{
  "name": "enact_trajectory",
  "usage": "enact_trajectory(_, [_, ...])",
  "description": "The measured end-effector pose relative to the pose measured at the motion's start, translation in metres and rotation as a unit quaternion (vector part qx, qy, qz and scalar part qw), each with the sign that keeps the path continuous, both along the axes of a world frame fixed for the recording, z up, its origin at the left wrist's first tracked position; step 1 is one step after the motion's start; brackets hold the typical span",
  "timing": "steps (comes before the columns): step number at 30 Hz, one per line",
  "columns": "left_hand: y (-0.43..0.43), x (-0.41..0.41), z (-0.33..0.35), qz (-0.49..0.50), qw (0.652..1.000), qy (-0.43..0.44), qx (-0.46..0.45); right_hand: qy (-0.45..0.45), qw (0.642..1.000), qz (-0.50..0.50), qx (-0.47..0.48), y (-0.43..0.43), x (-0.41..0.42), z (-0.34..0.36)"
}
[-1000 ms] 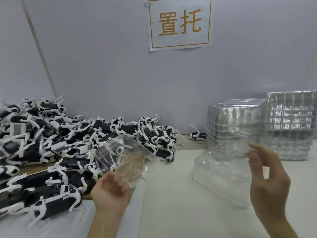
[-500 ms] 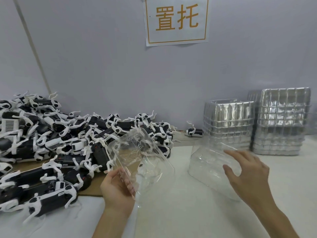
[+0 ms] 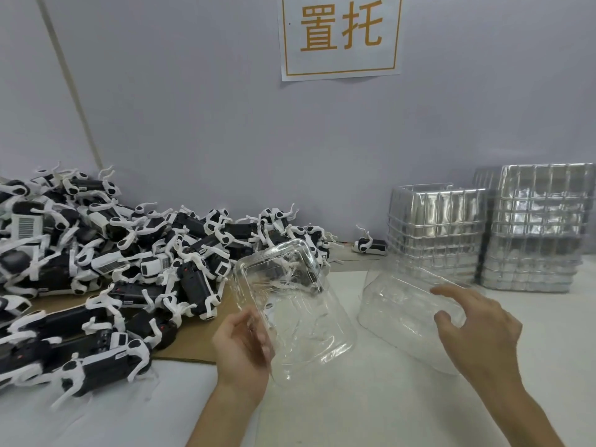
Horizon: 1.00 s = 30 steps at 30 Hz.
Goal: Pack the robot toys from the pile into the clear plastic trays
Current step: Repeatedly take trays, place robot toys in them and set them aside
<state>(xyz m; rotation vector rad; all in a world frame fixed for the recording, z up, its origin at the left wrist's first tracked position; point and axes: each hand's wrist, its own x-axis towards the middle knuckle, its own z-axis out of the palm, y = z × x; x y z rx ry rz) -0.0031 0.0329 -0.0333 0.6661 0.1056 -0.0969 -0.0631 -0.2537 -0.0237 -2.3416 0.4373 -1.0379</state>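
Our left hand [image 3: 242, 346] grips a clear tray [image 3: 300, 304], tilted just beside the toy pile [image 3: 113, 269]; our right hand [image 3: 474, 327] hovers loose-fingered over a second tray [image 3: 396, 301]. Looks like tray prep. Next, we'd set one flat and fetch a toy.

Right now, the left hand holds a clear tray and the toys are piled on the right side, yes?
Not quite. The left hand does hold a clear tray, but the toys are piled on the left side, as the head view shows.
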Motion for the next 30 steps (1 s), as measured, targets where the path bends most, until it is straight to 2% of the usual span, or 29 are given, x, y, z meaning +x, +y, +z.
enact_trajectory(10, [0.0,0.001,-0.001,0.0,1.0,0.008,0.005,0.043,0.996,0.071,-0.018,-0.003,0.006,-0.007])
enact_trajectory(20, [-0.003,-0.002,-0.001,0.005,1.0,0.005,0.006,0.098,0.991,0.084,-0.028,-0.01,0.01,-0.009])
enact_trajectory(25, [-0.004,-0.004,0.0,0.008,1.0,0.009,0.009,0.161,0.982,0.055,-0.081,-0.009,0.011,-0.014])
enact_trajectory(30, [-0.004,-0.005,0.0,0.019,0.999,0.016,0.02,0.146,0.986,0.055,-0.067,-0.005,0.011,-0.014])
